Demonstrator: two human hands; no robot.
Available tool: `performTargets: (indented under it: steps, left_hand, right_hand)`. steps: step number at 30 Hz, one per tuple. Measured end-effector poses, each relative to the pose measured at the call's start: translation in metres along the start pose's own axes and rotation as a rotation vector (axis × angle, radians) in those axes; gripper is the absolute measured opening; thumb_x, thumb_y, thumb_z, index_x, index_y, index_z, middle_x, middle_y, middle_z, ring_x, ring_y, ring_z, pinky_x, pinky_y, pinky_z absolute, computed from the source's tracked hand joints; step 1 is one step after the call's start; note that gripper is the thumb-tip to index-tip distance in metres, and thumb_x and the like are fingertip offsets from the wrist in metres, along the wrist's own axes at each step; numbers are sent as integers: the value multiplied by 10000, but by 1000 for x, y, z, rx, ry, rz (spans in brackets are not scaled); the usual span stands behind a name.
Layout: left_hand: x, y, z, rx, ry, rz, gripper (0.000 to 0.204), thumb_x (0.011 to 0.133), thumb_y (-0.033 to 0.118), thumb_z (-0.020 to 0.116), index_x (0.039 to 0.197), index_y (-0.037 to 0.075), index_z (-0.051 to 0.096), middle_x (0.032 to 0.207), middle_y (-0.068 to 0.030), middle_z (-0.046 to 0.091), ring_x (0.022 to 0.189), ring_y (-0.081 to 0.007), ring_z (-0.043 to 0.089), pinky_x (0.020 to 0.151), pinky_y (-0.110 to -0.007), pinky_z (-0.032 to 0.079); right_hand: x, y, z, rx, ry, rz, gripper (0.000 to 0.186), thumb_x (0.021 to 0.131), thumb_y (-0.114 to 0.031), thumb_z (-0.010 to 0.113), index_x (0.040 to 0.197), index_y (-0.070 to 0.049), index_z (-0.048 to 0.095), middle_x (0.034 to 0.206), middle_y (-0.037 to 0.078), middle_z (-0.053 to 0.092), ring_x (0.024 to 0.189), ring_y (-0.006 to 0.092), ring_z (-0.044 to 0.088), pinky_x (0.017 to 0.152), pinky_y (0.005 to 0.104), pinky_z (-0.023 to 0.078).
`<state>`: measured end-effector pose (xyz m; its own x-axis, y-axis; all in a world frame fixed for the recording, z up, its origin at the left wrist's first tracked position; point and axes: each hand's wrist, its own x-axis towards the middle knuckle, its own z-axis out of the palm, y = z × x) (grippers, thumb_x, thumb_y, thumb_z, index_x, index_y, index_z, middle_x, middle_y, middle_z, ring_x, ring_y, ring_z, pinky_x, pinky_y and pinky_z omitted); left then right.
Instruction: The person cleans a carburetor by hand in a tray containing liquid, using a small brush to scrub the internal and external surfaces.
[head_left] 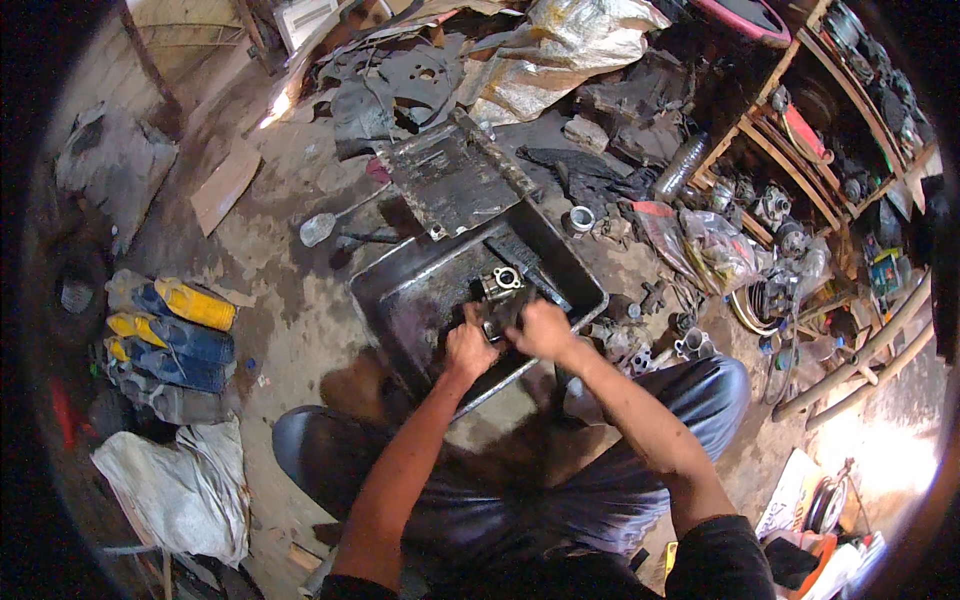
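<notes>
A dark metal pan (385, 300) lies on the floor between my bent legs, with a bar-like object (555, 294) inside along its right side. Over it, my left hand (470, 348) has its fingers curled on a metal engine part (503, 281), which has a round flanged opening on top. My right hand (540, 330) is closed on a dark object at the lower right of that part; I cannot make out what it is. A grimy flat metal sheet (455, 180) rests at the pan's back edge.
Bottles (195, 310) and a white sack (170, 480) lie left. A long-handled scraper (318, 228) is behind the pan. A metal cup (580, 219), small parts (692, 343) and plastic bags (730, 250) crowd the right, beside a wooden rack (780, 150) and curved poles (855, 370).
</notes>
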<state>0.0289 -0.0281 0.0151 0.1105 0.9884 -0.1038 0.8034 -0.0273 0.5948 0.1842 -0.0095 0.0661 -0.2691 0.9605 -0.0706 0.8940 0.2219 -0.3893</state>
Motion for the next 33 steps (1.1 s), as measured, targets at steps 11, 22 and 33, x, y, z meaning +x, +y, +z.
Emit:
performTargets:
  steps: [11,22,33]
  left_hand:
    - [2,1,-3,8,55,54,727,679,299,734,1171,-45,324,764,-254,629,728,-404,624,667,-475,503]
    - [29,37,-37,80,20,83,917,617,448,759,1291,-25,357,1190,-320,465,1176,-421,413,1014,-495,285]
    - [66,61,1,728,-268,302,952,530,476,749,1324,74,410,1368,-307,286,1264,-494,274,1030,-566,267]
  right_hand:
    - [-5,-18,10,19,175,-126,269,703,-234,655,747,31,628,791,245,618,719,413,616,679,465,512]
    - [-2,34,-131,-38,30,18,360,760,-267,660,947,36,612,936,255,612,917,396,596,807,458,480]
    - [9,20,-154,106,119,-87,344,729,-274,665,872,34,613,892,255,614,892,414,591,798,454,489]
